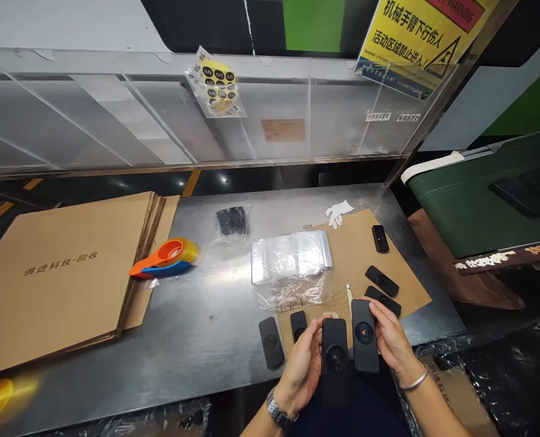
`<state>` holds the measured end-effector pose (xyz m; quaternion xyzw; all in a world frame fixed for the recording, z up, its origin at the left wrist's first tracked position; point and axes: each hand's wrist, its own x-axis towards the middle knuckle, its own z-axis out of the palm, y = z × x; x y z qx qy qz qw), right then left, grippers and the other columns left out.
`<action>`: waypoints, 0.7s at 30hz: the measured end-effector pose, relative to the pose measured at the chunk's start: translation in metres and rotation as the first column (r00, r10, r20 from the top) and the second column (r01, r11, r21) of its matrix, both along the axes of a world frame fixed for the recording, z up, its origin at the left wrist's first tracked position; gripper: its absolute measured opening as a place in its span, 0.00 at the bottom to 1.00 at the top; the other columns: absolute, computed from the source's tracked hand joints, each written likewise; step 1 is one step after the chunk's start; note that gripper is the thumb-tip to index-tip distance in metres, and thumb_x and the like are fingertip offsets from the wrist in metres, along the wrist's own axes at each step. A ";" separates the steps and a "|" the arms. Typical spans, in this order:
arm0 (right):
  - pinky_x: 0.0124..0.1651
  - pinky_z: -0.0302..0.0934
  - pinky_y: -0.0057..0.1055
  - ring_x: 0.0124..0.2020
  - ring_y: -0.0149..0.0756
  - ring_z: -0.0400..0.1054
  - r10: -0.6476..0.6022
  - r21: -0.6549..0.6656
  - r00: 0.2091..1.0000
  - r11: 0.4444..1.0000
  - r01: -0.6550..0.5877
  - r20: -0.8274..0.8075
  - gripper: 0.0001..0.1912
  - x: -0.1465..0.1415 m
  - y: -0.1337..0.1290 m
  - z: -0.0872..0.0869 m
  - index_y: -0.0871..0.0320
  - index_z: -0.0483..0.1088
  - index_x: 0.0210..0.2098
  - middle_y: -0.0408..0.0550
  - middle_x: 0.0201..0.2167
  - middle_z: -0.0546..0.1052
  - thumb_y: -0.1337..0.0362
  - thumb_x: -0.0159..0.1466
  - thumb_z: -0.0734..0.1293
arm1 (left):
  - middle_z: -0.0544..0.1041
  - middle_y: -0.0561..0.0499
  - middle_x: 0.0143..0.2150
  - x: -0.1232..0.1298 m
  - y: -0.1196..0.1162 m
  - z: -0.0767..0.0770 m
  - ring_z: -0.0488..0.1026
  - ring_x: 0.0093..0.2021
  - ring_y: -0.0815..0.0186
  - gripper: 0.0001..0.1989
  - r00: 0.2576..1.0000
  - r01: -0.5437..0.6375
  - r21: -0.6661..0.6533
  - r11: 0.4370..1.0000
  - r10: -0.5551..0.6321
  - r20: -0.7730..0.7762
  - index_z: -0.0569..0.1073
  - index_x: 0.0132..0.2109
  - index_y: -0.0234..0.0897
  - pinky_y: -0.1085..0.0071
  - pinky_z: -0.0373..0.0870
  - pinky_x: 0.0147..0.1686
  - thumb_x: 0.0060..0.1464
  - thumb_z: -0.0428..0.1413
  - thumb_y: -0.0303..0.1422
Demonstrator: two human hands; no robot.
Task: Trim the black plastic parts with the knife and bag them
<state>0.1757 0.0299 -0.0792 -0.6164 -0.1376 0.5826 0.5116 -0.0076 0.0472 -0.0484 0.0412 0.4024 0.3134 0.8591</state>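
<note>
Near the table's front edge, my left hand (301,371) is closed around a flat black part (334,340) with a round recess toward its lower end. Beside it, my right hand (395,341) grips a second black part (364,358), whose round recess sits near the middle. Both parts are held upright, side by side. To the left of my left hand, a dark grey part (270,343) lies on the metal table, and a smaller black part (298,325) rests on the cardboard. Beyond my right hand lie more black parts (381,280) on the cardboard sheet (404,276).
Clear plastic bags (290,256) lie mid-table, with a white glove (340,213) behind. An orange and blue tape dispenser (163,258) stands beside stacked cardboard (65,273) at left. A green conveyor (492,200) is at right; a clear panel (161,115) rises behind.
</note>
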 end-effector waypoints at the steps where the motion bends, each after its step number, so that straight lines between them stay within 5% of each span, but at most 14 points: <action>1: 0.34 0.63 0.31 0.34 0.39 0.71 -0.007 -0.009 1.000 1.000 0.007 0.014 0.20 0.003 0.001 -0.007 0.56 0.70 0.42 0.46 0.35 0.77 0.54 0.53 0.68 | 0.77 0.44 0.39 0.001 -0.002 -0.002 0.73 0.37 0.60 0.17 1.000 0.006 0.017 1.000 -0.005 -0.007 0.71 0.46 0.33 0.66 0.67 0.40 0.50 0.56 0.36; 5: 0.35 0.62 0.31 0.33 0.37 0.71 -0.076 -0.023 0.988 0.997 0.079 0.134 0.25 0.019 0.002 -0.044 0.56 0.65 0.43 0.42 0.30 0.77 0.57 0.47 0.70 | 0.78 0.46 0.36 0.001 -0.014 -0.017 0.74 0.34 0.63 0.19 0.997 0.018 -0.006 1.000 -0.018 -0.070 0.71 0.43 0.33 0.70 0.67 0.36 0.40 0.60 0.24; 10: 0.35 0.62 0.33 0.30 0.39 0.70 -0.094 -0.022 0.963 0.994 0.103 0.253 0.21 0.043 0.008 -0.085 0.58 0.65 0.38 0.42 0.25 0.75 0.59 0.45 0.69 | 0.76 0.51 0.27 0.006 -0.005 -0.063 0.72 0.27 0.67 0.13 0.978 -0.042 -0.048 0.998 0.031 -0.208 0.70 0.35 0.34 0.72 0.67 0.32 0.36 0.57 0.23; 17: 0.42 0.62 0.34 0.39 0.38 0.70 0.040 0.041 0.944 0.998 -0.057 0.328 0.17 0.046 0.035 -0.118 0.60 0.66 0.41 0.46 0.35 0.76 0.60 0.52 0.65 | 0.74 0.54 0.23 0.043 0.015 -0.126 0.71 0.23 0.67 0.29 0.935 0.006 0.003 1.000 -0.005 -0.356 0.68 0.45 0.35 0.74 0.63 0.26 0.30 0.54 0.19; 21: 0.41 0.64 0.36 0.36 0.34 0.70 0.191 0.034 0.902 0.975 -0.221 0.388 0.10 0.030 0.038 -0.143 0.62 0.68 0.38 0.45 0.33 0.75 0.64 0.57 0.66 | 0.70 0.56 0.18 0.058 0.012 -0.154 0.67 0.19 0.67 0.31 0.897 0.036 -0.010 0.999 -0.037 -0.440 0.68 0.48 0.33 0.74 0.60 0.21 0.30 0.53 0.21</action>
